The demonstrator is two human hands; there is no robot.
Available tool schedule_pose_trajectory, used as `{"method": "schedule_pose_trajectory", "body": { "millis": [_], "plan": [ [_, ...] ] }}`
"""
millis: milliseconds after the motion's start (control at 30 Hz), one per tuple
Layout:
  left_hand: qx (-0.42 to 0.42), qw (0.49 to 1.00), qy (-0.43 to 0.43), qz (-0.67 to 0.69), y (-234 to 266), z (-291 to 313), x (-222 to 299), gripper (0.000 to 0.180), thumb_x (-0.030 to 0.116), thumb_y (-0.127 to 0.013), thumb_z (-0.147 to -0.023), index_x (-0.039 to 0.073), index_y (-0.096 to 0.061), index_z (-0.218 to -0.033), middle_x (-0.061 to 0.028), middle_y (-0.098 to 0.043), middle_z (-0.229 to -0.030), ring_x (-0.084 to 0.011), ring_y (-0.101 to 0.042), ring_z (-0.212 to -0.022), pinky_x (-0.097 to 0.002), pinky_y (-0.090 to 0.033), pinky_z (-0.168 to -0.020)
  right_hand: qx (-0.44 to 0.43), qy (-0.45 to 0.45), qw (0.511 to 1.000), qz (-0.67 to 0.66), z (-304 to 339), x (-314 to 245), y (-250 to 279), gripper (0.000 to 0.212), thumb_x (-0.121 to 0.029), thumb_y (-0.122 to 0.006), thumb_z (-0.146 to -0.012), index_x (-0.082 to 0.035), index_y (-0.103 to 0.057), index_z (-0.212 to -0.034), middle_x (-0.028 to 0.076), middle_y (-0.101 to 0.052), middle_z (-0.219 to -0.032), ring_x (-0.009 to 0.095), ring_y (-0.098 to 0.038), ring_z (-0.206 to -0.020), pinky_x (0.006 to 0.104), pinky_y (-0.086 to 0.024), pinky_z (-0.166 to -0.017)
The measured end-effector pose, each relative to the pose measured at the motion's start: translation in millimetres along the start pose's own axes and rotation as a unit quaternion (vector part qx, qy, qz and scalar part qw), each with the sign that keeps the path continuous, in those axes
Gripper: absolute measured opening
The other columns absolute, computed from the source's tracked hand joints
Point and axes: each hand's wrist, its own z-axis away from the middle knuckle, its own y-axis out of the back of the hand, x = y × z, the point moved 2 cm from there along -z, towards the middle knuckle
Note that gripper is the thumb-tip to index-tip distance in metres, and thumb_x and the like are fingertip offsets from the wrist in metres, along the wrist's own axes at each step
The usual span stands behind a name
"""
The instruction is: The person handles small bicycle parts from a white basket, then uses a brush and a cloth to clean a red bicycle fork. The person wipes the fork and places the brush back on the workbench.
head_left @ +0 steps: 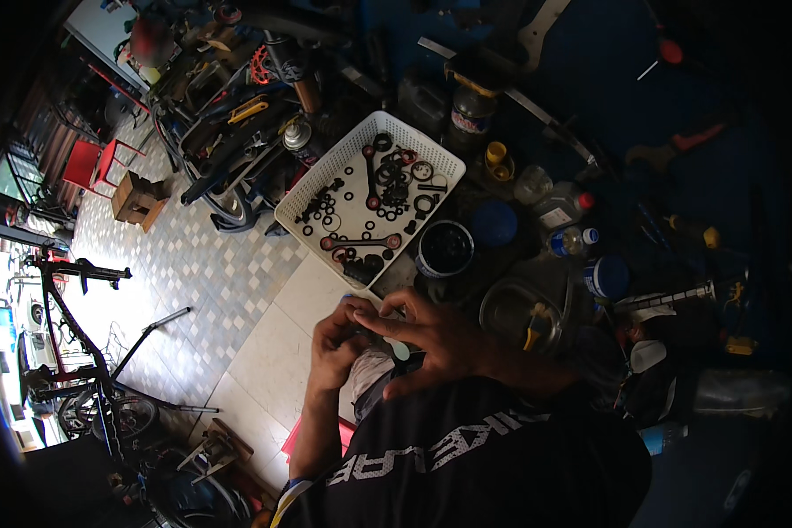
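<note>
My left hand (336, 341) is raised before my chest, its fingers curled and pressed together. Whatever sits between those fingertips is hidden or too small to name. My right hand (431, 339) reaches in from the right, its fingers bent toward the left fingertips and touching or almost touching them. The right thumb points apart, lower down. A pale green rounded thing (400, 349) shows between the hands; I cannot tell what it is. Just beyond them stands a white perforated plastic tray (290, 204) with black rings, small bearings and two dark linkage arms (371, 180) inside.
A dark open tub (445, 249), a blue lid (494, 223) and a clear container (510, 312) stand right of the tray. Bottles (563, 211) crowd behind them. Bicycle parts (238, 132) and a spray can (298, 136) lie far left; a bike frame (88, 343) stands left.
</note>
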Motion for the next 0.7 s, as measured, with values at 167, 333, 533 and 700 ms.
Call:
{"method": "schedule_pose_trajectory", "body": {
  "millis": [167,333,533,700],
  "plan": [
    [-0.012,1.0,-0.01,-0.016,1.0,-2.2,-3.6,0.03,0.004,-0.065,-0.079,-0.004,-0.063,-0.108,-0.006,-0.056,-0.117,-0.0153,-0.059,-0.106,-0.0304,-0.049,-0.09,-0.003,-0.01,1.0,0.015,-1.7,-2.6,3.4,0.096,-0.069,-0.079,-0.072,-0.019,-0.052,-0.15,0.009,-0.053,-0.121,0.022,-0.064,-0.101,0.0346,-0.057,-0.077],
    [-0.031,0.998,0.018,-0.05,-8.4,-2.8,-6.9,0.035,-0.003,-0.065,-0.078,-0.005,-0.064,-0.114,-0.0054,-0.055,-0.116,-0.0161,-0.059,-0.108,-0.0302,-0.05,-0.089,0.034,0.028,0.999,0.019,-2.9,2.1,-0.3,0.093,-0.072,-0.074,-0.076,-0.016,-0.053,-0.148,0.011,-0.054,-0.12,0.023,-0.065,-0.098,0.0363,-0.059,-0.075],
    [-0.02,0.992,-0.023,-0.126,13.9,-42.8,14.4,0.02,0.001,-0.061,-0.085,-0.002,-0.062,-0.104,-0.0066,-0.057,-0.115,-0.0145,-0.059,-0.1,-0.0285,-0.051,-0.082,0.084,0.004,0.996,0.012,3.9,9.8,18.9,0.091,-0.07,-0.075,-0.077,-0.012,-0.056,-0.146,0.013,-0.056,-0.119,0.025,-0.066,-0.099,0.0373,-0.057,-0.08],
    [0.126,0.823,-0.102,-0.545,45.0,-130.1,27.8,0.018,0.013,-0.071,-0.087,0.001,-0.069,-0.1,-0.0154,-0.072,-0.084,-0.0292,-0.07,-0.074,-0.0407,-0.054,-0.07,0.173,-0.055,0.983,0.016,18.9,18.3,40.9,0.084,-0.06,-0.08,-0.08,-0.006,-0.058,-0.141,0.013,-0.06,-0.113,0.026,-0.066,-0.1,0.0372,-0.055,-0.083]
  ]
}}
